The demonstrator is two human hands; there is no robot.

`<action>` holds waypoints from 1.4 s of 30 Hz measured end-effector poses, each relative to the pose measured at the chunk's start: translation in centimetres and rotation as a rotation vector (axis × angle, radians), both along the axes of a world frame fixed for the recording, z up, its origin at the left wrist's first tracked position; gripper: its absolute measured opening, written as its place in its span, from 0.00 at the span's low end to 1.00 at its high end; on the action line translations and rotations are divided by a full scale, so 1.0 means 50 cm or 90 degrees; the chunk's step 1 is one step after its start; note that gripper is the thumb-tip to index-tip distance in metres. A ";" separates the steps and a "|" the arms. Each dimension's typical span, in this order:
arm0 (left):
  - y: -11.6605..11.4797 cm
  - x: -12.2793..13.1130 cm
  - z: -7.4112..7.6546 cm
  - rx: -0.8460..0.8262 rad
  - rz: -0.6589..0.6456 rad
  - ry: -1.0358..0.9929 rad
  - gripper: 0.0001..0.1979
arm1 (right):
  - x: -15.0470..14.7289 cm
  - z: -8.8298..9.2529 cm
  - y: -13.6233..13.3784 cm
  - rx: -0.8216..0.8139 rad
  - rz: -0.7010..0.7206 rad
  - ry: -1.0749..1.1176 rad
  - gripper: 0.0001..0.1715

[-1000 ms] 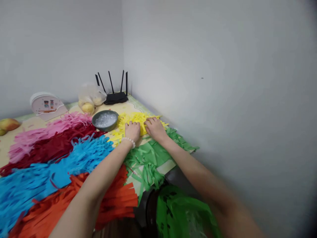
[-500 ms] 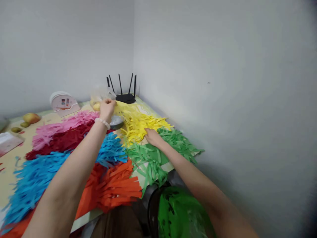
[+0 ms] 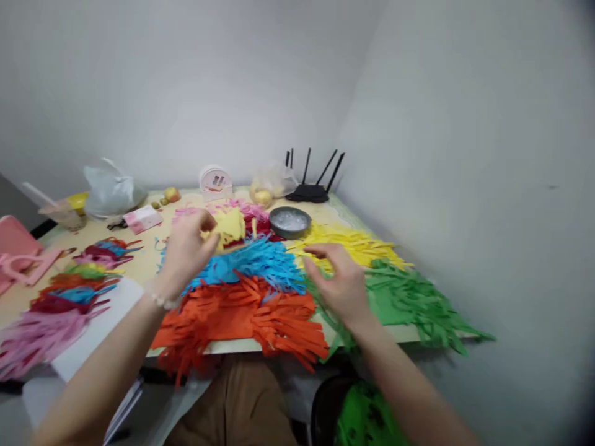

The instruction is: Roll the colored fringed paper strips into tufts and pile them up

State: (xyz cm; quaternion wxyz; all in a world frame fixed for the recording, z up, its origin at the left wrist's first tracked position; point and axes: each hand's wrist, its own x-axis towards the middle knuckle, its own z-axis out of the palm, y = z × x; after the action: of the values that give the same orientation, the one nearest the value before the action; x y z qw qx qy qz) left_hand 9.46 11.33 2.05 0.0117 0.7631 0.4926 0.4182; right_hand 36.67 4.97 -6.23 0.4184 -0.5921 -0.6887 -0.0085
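Note:
My left hand (image 3: 188,248) is closed on a pale yellow fringed paper piece (image 3: 230,224), lifted over the blue fringed paper (image 3: 232,263). My right hand (image 3: 341,282) hovers over the edge of the green fringed paper (image 3: 395,297), thumb and fingers apart with nothing seen between them. Behind it, more yellow fringed paper (image 3: 357,244) lies beside a grey bowl (image 3: 290,222) of whitish, clear contents. Orange fringed paper (image 3: 232,316) spreads along the near table edge. Dark red and pink fringed paper (image 3: 242,207) is partly hidden behind the yellow piece.
Bundles of mixed-colour fringe (image 3: 74,294) lie at left near a white sheet (image 3: 105,316). A black router (image 3: 307,193), a bagged fruit (image 3: 263,197) and a round white box (image 3: 215,181) stand at the back. A bin with a green bag (image 3: 369,415) is below.
My view has turned left. The left hand has carried a yellow piece leftward from the yellow pile, over the blue paper. My right hand has come off the yellow fringe and opened.

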 end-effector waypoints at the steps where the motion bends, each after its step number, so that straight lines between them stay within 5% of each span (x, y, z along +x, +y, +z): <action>1: -0.035 -0.005 -0.016 -0.016 -0.011 0.047 0.03 | -0.064 0.013 -0.022 0.082 0.091 0.018 0.17; 5: -0.135 -0.043 -0.059 -0.093 -0.038 0.180 0.04 | -0.255 0.027 -0.052 0.148 0.241 -0.037 0.25; 8: -0.170 -0.096 -0.067 -0.103 -0.038 0.192 0.03 | -0.294 0.028 -0.041 0.076 0.254 -0.105 0.18; 16: -0.177 -0.188 -0.081 -0.272 -0.228 -0.026 0.20 | -0.257 0.118 -0.072 -0.124 0.377 -0.069 0.22; 22: -0.176 -0.205 -0.087 -0.341 -0.278 -0.163 0.11 | -0.232 0.104 -0.084 -0.181 0.380 0.024 0.26; 28: -0.184 -0.246 -0.090 -0.297 -0.171 0.018 0.16 | -0.214 0.110 -0.102 -0.143 0.311 0.037 0.31; 30: -0.194 -0.245 -0.087 -0.249 -0.153 0.118 0.23 | -0.215 0.122 -0.107 -0.135 0.301 -0.014 0.31; 33: -0.209 -0.211 -0.079 -0.178 -0.241 0.152 0.37 | -0.224 0.138 -0.114 -0.139 0.332 -0.050 0.30; 37: -0.203 -0.161 -0.084 -0.177 -0.358 0.080 0.27 | -0.224 0.150 -0.124 -0.160 0.354 -0.024 0.31; 42: -0.187 -0.171 -0.098 -0.289 -0.432 -0.106 0.28 | -0.198 0.139 -0.133 -0.158 0.386 0.071 0.33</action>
State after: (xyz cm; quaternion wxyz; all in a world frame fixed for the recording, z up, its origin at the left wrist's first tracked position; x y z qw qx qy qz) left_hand 0.90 1.97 -2.86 0.3563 0.8240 0.2900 0.3316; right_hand 26.76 -1.67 0.74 0.3637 -0.4060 -0.8054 0.2327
